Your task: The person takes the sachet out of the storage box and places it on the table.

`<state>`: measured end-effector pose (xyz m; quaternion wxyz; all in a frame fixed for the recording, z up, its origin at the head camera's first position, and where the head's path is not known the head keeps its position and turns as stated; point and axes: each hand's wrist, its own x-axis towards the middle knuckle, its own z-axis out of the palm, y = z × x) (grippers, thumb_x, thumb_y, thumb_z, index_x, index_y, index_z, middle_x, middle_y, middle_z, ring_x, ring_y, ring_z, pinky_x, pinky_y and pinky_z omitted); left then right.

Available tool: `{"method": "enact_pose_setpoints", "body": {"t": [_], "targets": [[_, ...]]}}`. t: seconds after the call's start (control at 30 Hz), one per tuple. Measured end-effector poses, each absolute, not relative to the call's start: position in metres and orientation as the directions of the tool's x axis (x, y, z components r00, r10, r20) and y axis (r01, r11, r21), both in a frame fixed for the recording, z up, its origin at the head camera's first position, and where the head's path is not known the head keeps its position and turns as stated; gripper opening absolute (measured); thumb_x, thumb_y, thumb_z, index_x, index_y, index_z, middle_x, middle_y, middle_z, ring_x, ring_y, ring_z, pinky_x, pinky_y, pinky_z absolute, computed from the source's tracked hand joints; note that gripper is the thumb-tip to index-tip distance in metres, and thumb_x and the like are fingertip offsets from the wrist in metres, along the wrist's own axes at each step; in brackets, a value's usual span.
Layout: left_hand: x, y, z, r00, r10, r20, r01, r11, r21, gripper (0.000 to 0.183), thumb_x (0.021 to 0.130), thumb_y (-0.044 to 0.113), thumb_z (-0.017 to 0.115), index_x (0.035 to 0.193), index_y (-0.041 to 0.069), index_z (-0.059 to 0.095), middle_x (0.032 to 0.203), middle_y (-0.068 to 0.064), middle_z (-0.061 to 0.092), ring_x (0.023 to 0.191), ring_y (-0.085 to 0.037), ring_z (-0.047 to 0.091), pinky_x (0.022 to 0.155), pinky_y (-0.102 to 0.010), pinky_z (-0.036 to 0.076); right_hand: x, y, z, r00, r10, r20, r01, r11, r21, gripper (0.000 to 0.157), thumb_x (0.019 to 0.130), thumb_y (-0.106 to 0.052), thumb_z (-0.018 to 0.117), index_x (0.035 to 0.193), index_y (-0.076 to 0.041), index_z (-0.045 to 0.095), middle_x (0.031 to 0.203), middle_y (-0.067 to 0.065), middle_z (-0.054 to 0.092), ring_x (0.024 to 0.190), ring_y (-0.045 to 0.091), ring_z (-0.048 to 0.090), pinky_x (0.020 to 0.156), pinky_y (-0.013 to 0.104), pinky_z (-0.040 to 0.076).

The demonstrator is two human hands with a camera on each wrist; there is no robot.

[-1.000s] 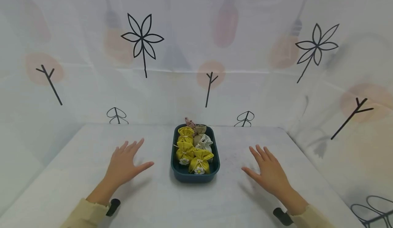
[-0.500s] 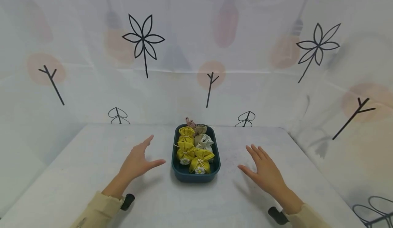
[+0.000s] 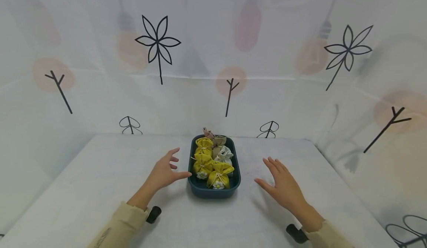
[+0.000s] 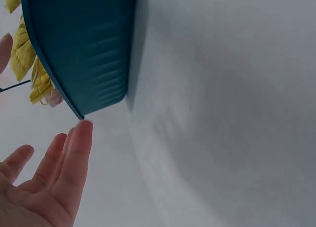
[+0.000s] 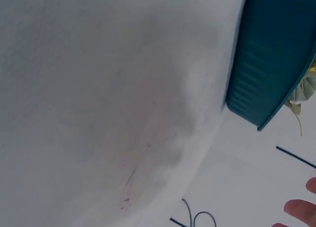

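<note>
Before me, toward the far middle of the white counter [image 3: 213,225], sits one dark teal tub [image 3: 214,193], oblong, its corners rounded and its long walls partly ribbed. Six small drawstring bags [image 3: 219,177] stand in it: three yellow bags [image 3: 202,164], one white bag [image 3: 224,154], one beige bag [image 3: 219,141] and one pink bag [image 3: 208,133]. The yellow ones, slightly shiny and gathered at the neck, take the left side and the near end; the white one is on the right, the beige one beyond it, and the pink one pokes up at the far end. Two white flowers [image 3: 218,185] with yellow centres trim the two nearest yellow bags, one on each. My left grip [image 3: 162,173] is loosely spread, thumb out from the fingers, close to the tub's left side; whether the thumb touches the rim I cannot tell. My right grip [image 3: 283,188], also spread, is on the right, well apart from the tub. One black device [image 3: 154,215] sits by each beige sleeve [image 3: 116,225].
</note>
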<state>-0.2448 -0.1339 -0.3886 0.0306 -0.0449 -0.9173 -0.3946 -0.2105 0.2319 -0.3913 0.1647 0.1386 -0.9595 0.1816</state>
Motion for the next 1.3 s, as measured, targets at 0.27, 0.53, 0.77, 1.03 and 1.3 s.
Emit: {"method": "enact_pose_setpoints", "body": {"t": [0.27,0.53,0.77,1.03,1.3], "targets": [[-0.25,-0.126,-0.393,-0.998,0.063,-0.02,0.019,0.571,0.821,0.096,0.067,0.035,0.084,0.145,0.021,0.03,0.123,-0.012,0.054,0.098,-0.024,0.059,0.075,-0.042,0.052,-0.212,0.223,-0.39,-0.905,-0.205,0.373,-0.338,0.879,-0.336,0.075,0.084,-0.049,0.064,0.138,-0.003,0.042,0.141,0.02,0.037,0.13,0.038,0.029,0.098,0.059,0.029],[-0.256,-0.121,-0.399,-0.986,0.109,-0.125,-0.078,0.358,0.93,0.09,0.071,0.019,0.083,0.144,0.019,0.031,0.121,-0.014,0.053,0.094,-0.023,0.061,0.071,-0.037,0.054,-0.215,0.215,-0.39,-0.893,-0.23,0.388,-0.386,0.834,-0.394,0.073,0.084,-0.048,0.065,0.138,-0.004,0.043,0.141,0.018,0.039,0.129,0.036,0.031,0.098,0.057,0.03],[-0.257,-0.117,-0.399,-0.977,0.111,-0.184,-0.143,0.306,0.941,0.08,0.074,0.014,0.08,0.141,0.014,0.037,0.12,-0.017,0.053,0.085,-0.02,0.063,0.072,-0.033,0.054,-0.217,0.205,-0.386,-0.884,-0.252,0.393,-0.418,0.801,-0.428,0.072,0.083,-0.047,0.066,0.137,-0.005,0.044,0.139,0.016,0.042,0.127,0.035,0.037,0.099,0.054,0.032],[-0.258,-0.117,-0.401,-0.971,0.114,-0.21,-0.172,0.278,0.945,0.074,0.075,0.013,0.079,0.139,0.014,0.042,0.122,-0.017,0.051,0.086,-0.02,0.062,0.074,-0.033,0.053,-0.221,0.195,-0.378,-0.888,-0.263,0.377,-0.438,0.729,-0.525,0.066,0.082,-0.037,0.07,0.134,-0.004,0.048,0.133,0.017,0.048,0.118,0.035,0.046,0.093,0.052,0.04],[-0.259,-0.118,-0.403,-0.969,0.117,-0.219,-0.187,0.238,0.953,0.073,0.076,0.012,0.078,0.139,0.015,0.042,0.123,-0.017,0.05,0.086,-0.02,0.061,0.074,-0.033,0.053,-0.228,0.188,-0.372,-0.914,-0.289,0.286,-0.406,0.625,-0.667,0.067,0.079,-0.035,0.074,0.134,-0.005,0.049,0.132,0.016,0.049,0.113,0.035,0.052,0.089,0.043,0.046]]}}
